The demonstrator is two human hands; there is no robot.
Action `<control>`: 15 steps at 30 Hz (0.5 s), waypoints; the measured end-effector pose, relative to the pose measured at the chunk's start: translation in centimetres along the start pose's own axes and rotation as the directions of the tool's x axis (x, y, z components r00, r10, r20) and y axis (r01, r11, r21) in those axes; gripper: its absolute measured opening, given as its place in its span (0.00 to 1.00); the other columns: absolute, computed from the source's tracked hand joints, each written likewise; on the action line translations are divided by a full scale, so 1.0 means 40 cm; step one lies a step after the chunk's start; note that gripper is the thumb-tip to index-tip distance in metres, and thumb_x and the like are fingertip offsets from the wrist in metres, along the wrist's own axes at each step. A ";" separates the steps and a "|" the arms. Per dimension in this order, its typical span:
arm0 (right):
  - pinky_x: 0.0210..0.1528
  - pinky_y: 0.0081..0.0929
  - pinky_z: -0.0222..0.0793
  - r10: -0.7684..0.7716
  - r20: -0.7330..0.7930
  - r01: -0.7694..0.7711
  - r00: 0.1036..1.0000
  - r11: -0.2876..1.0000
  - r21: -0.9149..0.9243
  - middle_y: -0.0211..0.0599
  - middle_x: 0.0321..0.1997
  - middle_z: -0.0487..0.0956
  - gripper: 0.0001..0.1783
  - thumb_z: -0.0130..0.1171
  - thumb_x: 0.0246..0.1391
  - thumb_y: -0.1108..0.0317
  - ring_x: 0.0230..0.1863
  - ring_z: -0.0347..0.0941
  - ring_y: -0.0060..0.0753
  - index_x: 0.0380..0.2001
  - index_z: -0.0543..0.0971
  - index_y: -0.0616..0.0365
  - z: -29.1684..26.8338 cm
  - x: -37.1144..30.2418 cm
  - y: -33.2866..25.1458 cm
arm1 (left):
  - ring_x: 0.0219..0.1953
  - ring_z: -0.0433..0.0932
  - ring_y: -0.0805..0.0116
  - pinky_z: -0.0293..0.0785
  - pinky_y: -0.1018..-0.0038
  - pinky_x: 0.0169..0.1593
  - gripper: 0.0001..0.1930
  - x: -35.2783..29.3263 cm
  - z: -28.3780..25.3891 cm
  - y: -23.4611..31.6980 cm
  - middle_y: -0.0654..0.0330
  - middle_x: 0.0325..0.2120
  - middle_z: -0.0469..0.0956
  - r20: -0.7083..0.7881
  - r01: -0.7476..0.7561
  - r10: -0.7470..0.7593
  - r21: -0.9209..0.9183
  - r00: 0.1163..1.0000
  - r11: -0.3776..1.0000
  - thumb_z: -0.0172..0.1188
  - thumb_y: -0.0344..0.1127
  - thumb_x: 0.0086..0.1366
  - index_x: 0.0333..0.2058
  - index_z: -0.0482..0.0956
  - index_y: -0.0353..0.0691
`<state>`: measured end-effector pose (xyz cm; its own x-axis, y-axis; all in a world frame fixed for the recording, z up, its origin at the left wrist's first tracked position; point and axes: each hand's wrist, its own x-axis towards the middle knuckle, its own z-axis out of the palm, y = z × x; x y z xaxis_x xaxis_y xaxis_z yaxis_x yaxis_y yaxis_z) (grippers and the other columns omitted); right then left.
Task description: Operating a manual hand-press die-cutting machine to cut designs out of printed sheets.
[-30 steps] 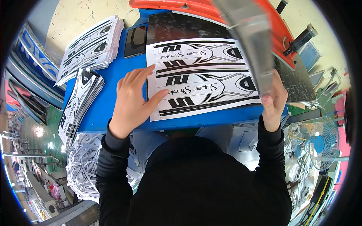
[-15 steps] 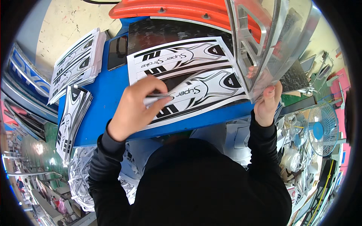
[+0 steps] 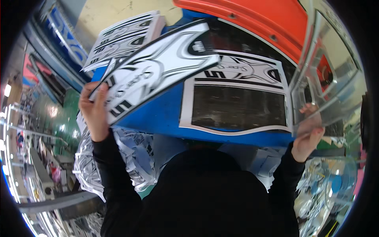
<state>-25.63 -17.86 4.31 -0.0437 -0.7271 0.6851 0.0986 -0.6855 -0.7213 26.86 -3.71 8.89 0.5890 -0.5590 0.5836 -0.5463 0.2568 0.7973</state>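
Observation:
My left hand is closed on one end of a white cut-out panel printed with black and grey curves. Slightly blurred, the panel tilts up over the blue tabletop. To the right lies the sheet it came out of, a printed sheet with one print in its upper half. A large opening in the sheet's lower half exposes the black board. My right hand grips the lower edge of a clear plastic plate standing raised at the right; some fingers show through it.
A stack of printed sheets sits at the far left of the blue table. Orange-red machine bodywork runs along the back. White paper scraps are heaped below the front edge, and a fan stands low at right.
My left hand has peeled the panel out of the sheet and carried it left, leaving an opening. The right hand still holds the clear plate. The whole view has shifted.

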 end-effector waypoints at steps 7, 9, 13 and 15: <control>0.57 0.38 0.62 0.024 -0.012 -0.025 1.000 0.996 -0.089 0.50 0.53 0.77 0.51 0.50 0.60 0.27 0.51 0.70 0.39 0.52 0.76 0.77 0.021 0.008 -0.006 | 0.33 0.81 0.79 0.75 0.82 0.38 0.11 0.087 -0.428 -0.117 0.60 0.32 0.84 -0.152 0.243 -0.199 0.377 0.968 0.894 0.69 0.33 0.65 0.42 0.83 0.34; 0.57 0.38 0.62 0.017 0.019 -0.015 1.000 0.995 -0.101 0.50 0.53 0.76 0.51 0.49 0.61 0.27 0.52 0.69 0.39 0.51 0.76 0.77 0.016 0.015 -0.003 | 0.40 0.82 0.72 0.77 0.76 0.44 0.25 0.086 -0.499 -0.180 0.56 0.42 0.83 -0.103 0.249 -0.247 0.683 0.963 0.687 0.73 0.39 0.61 0.52 0.79 0.33; 0.57 0.39 0.62 0.009 -0.009 -0.009 1.000 0.998 -0.070 0.49 0.54 0.77 0.49 0.47 0.62 0.29 0.52 0.69 0.41 0.51 0.76 0.77 0.015 0.015 0.007 | 0.60 0.73 0.49 0.67 0.58 0.63 0.43 0.105 -0.381 -0.195 0.46 0.58 0.76 0.077 -0.052 -0.026 0.852 0.997 0.520 0.75 0.56 0.54 0.61 0.72 0.35; 0.57 0.39 0.62 0.009 -0.017 -0.010 1.000 0.997 -0.073 0.50 0.54 0.76 0.49 0.47 0.63 0.29 0.53 0.69 0.41 0.52 0.75 0.77 0.019 0.015 0.002 | 0.64 0.70 0.48 0.64 0.59 0.67 0.48 0.120 -0.243 -0.146 0.44 0.62 0.72 0.243 -0.122 -0.137 0.808 0.960 0.576 0.75 0.56 0.52 0.65 0.66 0.35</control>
<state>-24.89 -18.32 4.73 -0.0595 -0.7337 0.6768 0.0264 -0.6789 -0.7337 38.66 -0.25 8.52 0.4960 -0.7633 0.4140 -0.8679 -0.4208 0.2639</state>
